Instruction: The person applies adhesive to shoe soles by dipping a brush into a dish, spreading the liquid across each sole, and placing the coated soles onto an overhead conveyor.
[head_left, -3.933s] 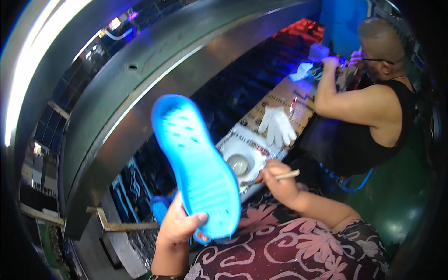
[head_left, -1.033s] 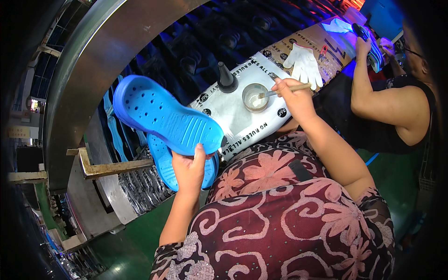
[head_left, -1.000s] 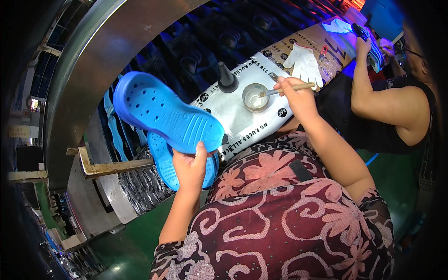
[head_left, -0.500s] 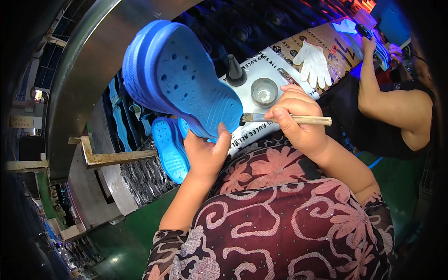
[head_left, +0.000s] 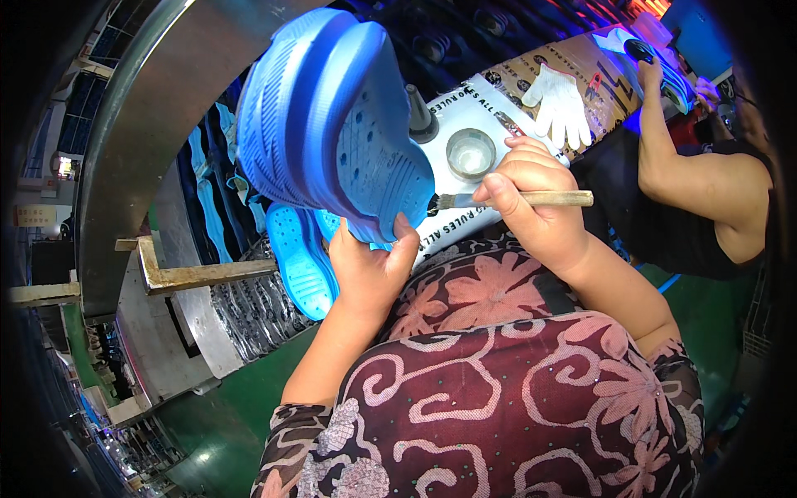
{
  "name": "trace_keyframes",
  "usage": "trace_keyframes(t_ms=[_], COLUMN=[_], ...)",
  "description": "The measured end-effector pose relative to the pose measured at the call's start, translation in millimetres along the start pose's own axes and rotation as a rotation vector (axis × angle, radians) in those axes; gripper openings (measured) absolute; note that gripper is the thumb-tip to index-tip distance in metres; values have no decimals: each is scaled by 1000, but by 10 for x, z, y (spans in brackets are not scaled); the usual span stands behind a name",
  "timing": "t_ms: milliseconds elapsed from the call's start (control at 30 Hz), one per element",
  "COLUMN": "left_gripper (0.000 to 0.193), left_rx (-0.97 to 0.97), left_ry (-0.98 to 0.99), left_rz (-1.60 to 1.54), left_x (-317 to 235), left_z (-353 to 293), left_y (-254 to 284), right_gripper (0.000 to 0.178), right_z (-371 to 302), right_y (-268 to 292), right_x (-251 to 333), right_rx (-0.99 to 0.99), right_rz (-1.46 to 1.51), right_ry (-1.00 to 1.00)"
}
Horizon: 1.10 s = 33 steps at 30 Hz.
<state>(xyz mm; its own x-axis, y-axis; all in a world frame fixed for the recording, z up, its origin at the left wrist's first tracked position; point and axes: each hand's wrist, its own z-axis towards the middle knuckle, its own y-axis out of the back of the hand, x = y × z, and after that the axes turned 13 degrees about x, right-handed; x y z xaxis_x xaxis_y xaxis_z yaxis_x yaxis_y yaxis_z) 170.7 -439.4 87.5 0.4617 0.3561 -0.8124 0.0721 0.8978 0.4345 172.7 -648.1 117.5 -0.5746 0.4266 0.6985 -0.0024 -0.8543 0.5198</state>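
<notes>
A thick blue shoe sole (head_left: pixel 320 124) with a ribbed sidewall and holes in its inner face stands tilted in my left hand (head_left: pixel 369 270). My thumb presses on its near end while the fingers go underneath, mostly hidden. In my right hand (head_left: pixel 540 203) is a brush (head_left: pixel 556 198) with a wooden handle, pinched between thumb and fingers. Its dark bristles meet the edge of the sole's near end. Just beyond that hand sits a small round cup (head_left: pixel 471 155) with some pale contents. A dark cone-shaped nozzle (head_left: pixel 422 116) stands beside the cup, partly behind the sole.
Lighter blue soles (head_left: pixel 303 266) lie left of my left hand. A white glove (head_left: pixel 558 104) rests on brown printed cardboard (head_left: pixel 610 79). At left are a wooden bracket (head_left: pixel 207 278) and a curved metal rail (head_left: pixel 133 141). A co-worker's arm (head_left: pixel 693 178) is at right.
My left hand has turned the sole, so more of its ribbed sidewall shows and less of its inner face. The brush stays at the edge of the near end.
</notes>
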Motion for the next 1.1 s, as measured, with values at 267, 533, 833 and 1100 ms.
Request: trace_keyframes(t_ms=[267,533,833,1100], left_gripper=[18,26,33,23], left_rx=[12,44,33,33], left_ry=[-33,-144,-208,-142], left_rz=[55,159,199,122], left_x=[-7,40,110,-10], left_z=[-9,-28,-35,1], left_y=[13,10,10,-11], right_gripper=[23,19,18,23], right_z=[5,-4,-41,-17], right_y=[-26,-51,-50,-122], right_x=[-47,0,-15,7], right_rx=[51,35,77,81], right_rz=[-101,-49,-52,-52], right_ry=[19,63,72,58])
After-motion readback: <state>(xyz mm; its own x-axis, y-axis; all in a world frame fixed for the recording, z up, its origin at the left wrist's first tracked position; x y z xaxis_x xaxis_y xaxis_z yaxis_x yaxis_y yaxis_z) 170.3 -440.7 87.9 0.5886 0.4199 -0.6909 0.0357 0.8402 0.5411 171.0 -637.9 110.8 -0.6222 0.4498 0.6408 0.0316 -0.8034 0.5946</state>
